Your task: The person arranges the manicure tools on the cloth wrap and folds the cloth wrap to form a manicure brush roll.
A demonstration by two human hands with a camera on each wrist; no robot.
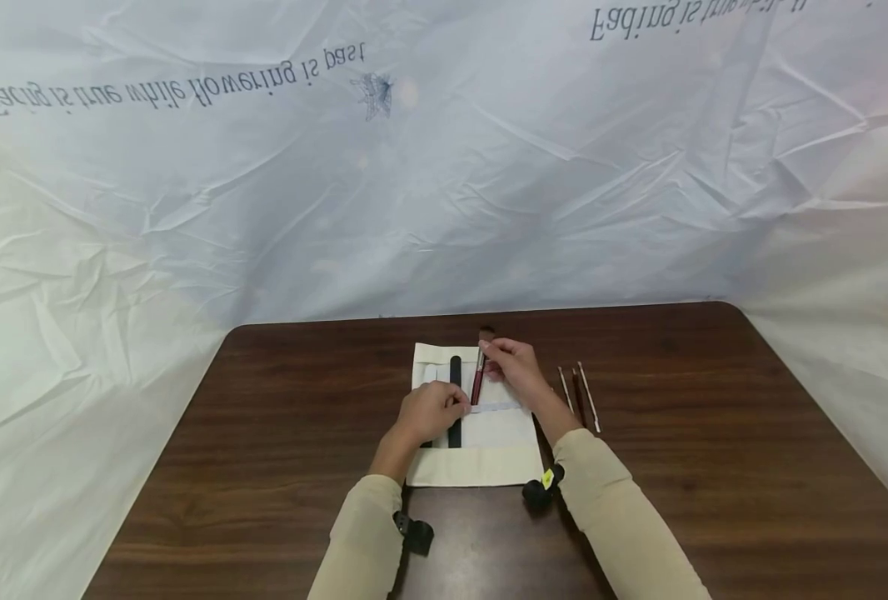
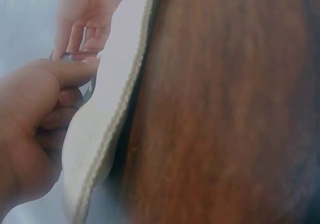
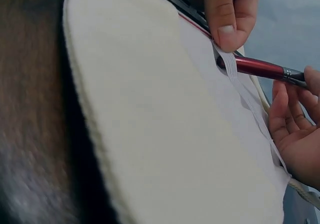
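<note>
A makeup brush (image 3: pixel 262 68) with a dark red handle is pinched in my right hand (image 1: pixel 516 367) near its metal collar. Its dark bristles point to the far side of the table. The handle's tip sits at a white elastic band (image 3: pixel 245 91) sewn across a cream cloth roll (image 1: pixel 481 468). My left hand (image 1: pixel 431 410) pinches that band between thumb and forefinger, right beside the handle tip. A long black flat tool (image 1: pixel 455 371) lies in the roll, passing under the left hand.
To the right of the roll, two thin pale sticks (image 1: pixel 591 402) and a dark brown one (image 1: pixel 578 398) lie on the brown wooden table (image 1: pixel 684 450). A pale printed sheet (image 1: pixel 444 183) hangs behind the table's far edge.
</note>
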